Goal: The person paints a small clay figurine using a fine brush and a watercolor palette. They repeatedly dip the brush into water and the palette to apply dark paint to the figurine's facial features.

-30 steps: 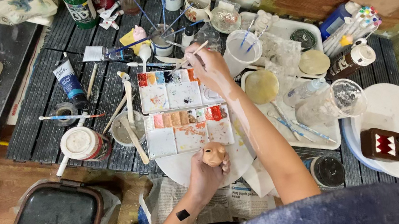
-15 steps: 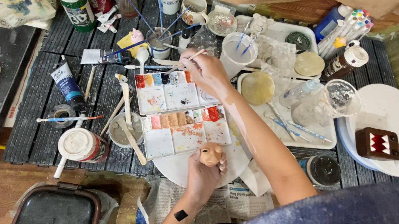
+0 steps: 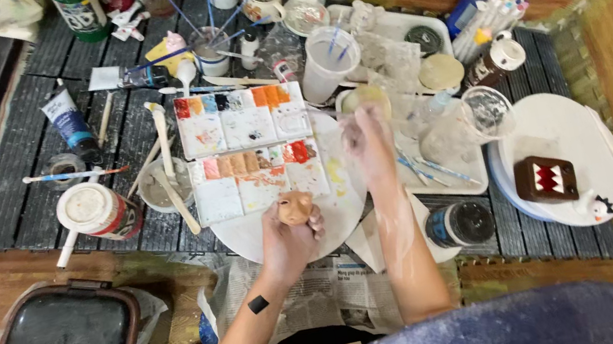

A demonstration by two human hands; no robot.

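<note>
Head view shows the left hand (image 3: 285, 239) with its fingers (image 3: 313, 221) curled around a small tan clay figure (image 3: 295, 207), gripping it just above the near rim of the round white plate (image 3: 347, 211). The right hand (image 3: 368, 140) has pulled back from the far jars, where it reached half a second ago, and now hovers blurred over the plate's right edge beside a cup of yellowish water (image 3: 365, 96). Its fingers look loosely closed, perhaps pinching a thin brush, but the blur hides what they hold. That move suggests the brush has been loaded or rinsed and is coming back toward the figure, which has stayed in the same spot.

Beyond the hands, two paint palettes (image 3: 248, 153) with many wells lie across the plate's far half. A white-lidded jar (image 3: 91, 210) and a blue paint tube (image 3: 66, 118) sit toward the left edge of the dark slatted worktop (image 3: 16, 190). Near the right edge, a white tray (image 3: 567, 126) carries a brown block figure with a toothed mouth (image 3: 545, 179). Newspaper (image 3: 328, 294) covers the near edge.
</note>
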